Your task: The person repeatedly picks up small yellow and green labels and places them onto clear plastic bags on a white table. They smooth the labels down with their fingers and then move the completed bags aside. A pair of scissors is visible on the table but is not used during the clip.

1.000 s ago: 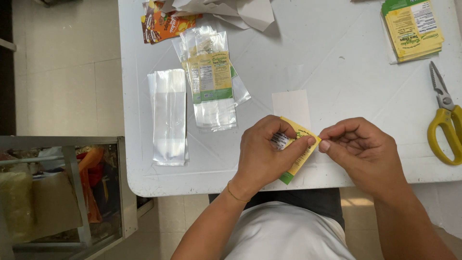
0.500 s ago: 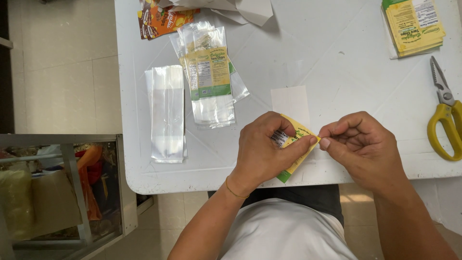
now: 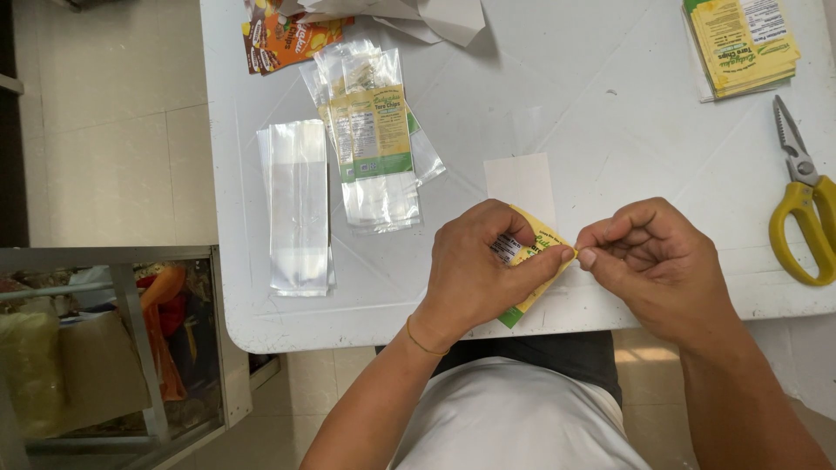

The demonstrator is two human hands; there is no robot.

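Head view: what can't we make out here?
- Yellow label: mostly covered by the left hand; only its edges show.
- Right hand fingertips: curled together at the label's corner, grip detail too small.
- Scissors: cut off by the right frame edge.
- Orange packets: cropped at the top edge.

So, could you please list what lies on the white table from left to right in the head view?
Clear empty plastic sleeve → clear bags with yellow-green labels → yellow-green label held by both hands → stack of yellow-green labels → yellow-handled scissors.
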